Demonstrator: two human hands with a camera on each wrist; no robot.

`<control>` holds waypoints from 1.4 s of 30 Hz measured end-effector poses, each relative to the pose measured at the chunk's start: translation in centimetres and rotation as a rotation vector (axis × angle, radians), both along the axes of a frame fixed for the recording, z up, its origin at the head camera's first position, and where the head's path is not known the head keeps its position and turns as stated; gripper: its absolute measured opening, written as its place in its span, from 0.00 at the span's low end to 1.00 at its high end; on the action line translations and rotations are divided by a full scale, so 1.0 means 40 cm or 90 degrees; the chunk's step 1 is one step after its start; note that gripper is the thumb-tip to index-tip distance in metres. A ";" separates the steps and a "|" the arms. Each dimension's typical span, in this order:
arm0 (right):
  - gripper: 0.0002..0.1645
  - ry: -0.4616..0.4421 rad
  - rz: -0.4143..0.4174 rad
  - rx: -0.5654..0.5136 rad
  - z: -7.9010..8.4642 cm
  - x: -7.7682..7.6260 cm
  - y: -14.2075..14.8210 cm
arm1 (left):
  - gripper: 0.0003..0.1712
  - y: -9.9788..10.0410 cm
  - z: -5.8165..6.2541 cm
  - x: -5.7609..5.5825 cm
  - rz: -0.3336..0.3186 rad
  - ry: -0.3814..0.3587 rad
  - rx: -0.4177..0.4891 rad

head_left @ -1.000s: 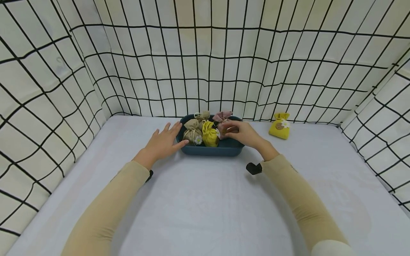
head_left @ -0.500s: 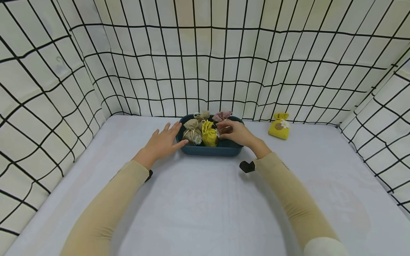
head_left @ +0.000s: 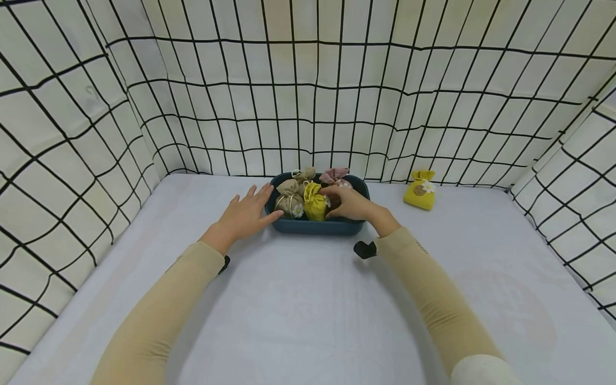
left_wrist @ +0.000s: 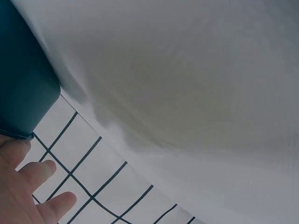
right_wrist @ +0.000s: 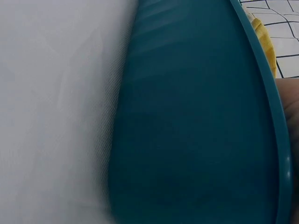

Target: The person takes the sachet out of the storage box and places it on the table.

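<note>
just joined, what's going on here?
A person has both hands at a blue tray on a white table. The left grip is spread at the tray's left end; the right grip is in its right part, beside a yellow pouch. Whether it holds anything is hidden. Two beige pouches and a pink pouch are also in the tray; another yellow pouch sits outside, to the right.

Head view: bright, even, diffuse light; soft shadows on the worktop (head_left: 298, 299) along the inner side of both sleeves (head_left: 149, 321). Wide-angle bend in the black grid lines (head_left: 315, 84). Left wrist view: dimmer, greyish, worktop hazy, little texture. Right wrist view: tub (right_wrist: 196, 121) dark, its left edge blurred; small glint on the rim (right_wrist: 281, 154).
</note>
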State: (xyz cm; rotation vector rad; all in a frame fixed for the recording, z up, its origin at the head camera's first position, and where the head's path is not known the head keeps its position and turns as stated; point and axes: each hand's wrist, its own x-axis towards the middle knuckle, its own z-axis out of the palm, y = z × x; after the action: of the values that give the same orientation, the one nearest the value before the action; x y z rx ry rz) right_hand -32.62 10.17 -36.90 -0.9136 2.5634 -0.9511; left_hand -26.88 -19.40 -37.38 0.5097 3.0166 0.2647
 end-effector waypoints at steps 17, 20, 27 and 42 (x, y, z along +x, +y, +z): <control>0.40 -0.010 -0.015 0.023 -0.004 0.001 -0.013 | 0.50 0.000 -0.009 0.000 -0.005 0.000 0.005; 0.40 -0.003 -0.020 0.031 -0.003 0.001 -0.011 | 0.50 0.000 -0.007 0.000 -0.004 0.002 0.003; 0.34 0.015 -0.003 0.036 -0.006 -0.003 -0.007 | 0.51 -0.003 -0.005 -0.001 0.000 0.000 -0.002; 0.35 -0.019 0.003 0.018 -0.009 -0.010 -0.004 | 0.51 -0.004 -0.010 -0.005 -0.001 0.004 0.004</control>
State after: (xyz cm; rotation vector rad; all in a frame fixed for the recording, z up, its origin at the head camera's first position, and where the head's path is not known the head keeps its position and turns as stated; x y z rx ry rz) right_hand -33.00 10.01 -37.26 -0.8895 2.5420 -0.9184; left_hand -27.07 -19.56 -37.77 0.5137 3.0217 0.2723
